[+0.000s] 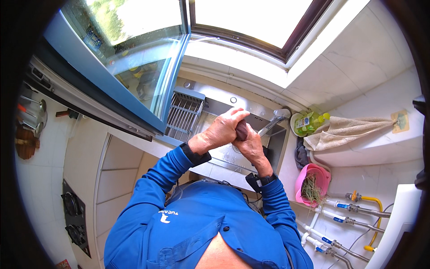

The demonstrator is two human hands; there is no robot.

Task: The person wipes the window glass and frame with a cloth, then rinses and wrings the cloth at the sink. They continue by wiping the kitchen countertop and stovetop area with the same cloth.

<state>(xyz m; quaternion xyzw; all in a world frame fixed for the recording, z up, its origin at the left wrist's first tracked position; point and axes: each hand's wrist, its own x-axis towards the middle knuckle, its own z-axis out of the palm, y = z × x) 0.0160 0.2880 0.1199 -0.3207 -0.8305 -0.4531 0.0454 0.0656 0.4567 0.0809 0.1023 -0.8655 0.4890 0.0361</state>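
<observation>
Both of my hands meet over a stainless steel sink [221, 151]. A dark reddish-brown, rounded object [241, 130] is between them; its exact kind cannot be told. My left hand [220, 129] lies against its upper left side, fingers reaching over the top. My right hand [250, 144] grips it from the lower right. Just right of the hands is a metal faucet [268, 125], its spout angled down toward the sink. A rack with metal bars [183, 116] sits across the sink's left part. Water drops show on the sink floor below the hands.
An open blue-framed glass window sash [134, 90] juts in at upper left. On the right are a green dish soap bottle [310, 123], a hanging beige towel [349, 129] and a pink basket [320, 173] holding grassy stalks. A gas stove [75, 218] is at lower left.
</observation>
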